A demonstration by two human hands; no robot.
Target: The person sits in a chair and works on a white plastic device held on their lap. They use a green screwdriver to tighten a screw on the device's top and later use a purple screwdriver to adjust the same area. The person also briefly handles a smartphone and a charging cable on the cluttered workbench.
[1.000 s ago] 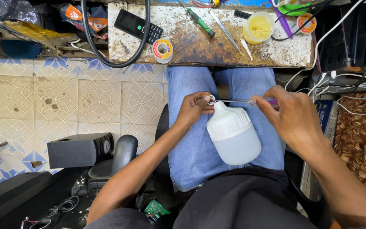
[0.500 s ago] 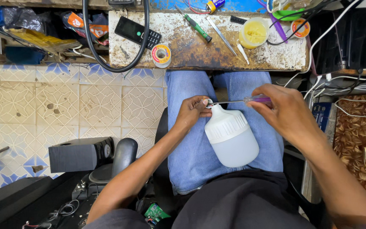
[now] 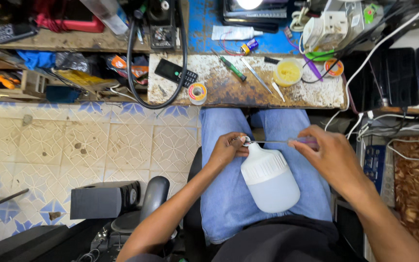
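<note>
A large white bulb lies on my lap over blue jeans, its screw cap end pointing up and left. My left hand pinches the metal cap at the bulb's narrow end. A screwdriver with a purple handle sits in my right hand, held level, its thin shaft reaching left to the cap by my left fingers.
A worn workbench lies ahead with a green screwdriver, tweezers, a roll of tape, a yellow tub, a black remote and a looping black cable. A black speaker stands on the tiled floor at left. Wires hang at right.
The view has tilted so more of the bench's far side shows. Both hands, the bulb and the screwdriver keep nearly the same pose on my lap.
</note>
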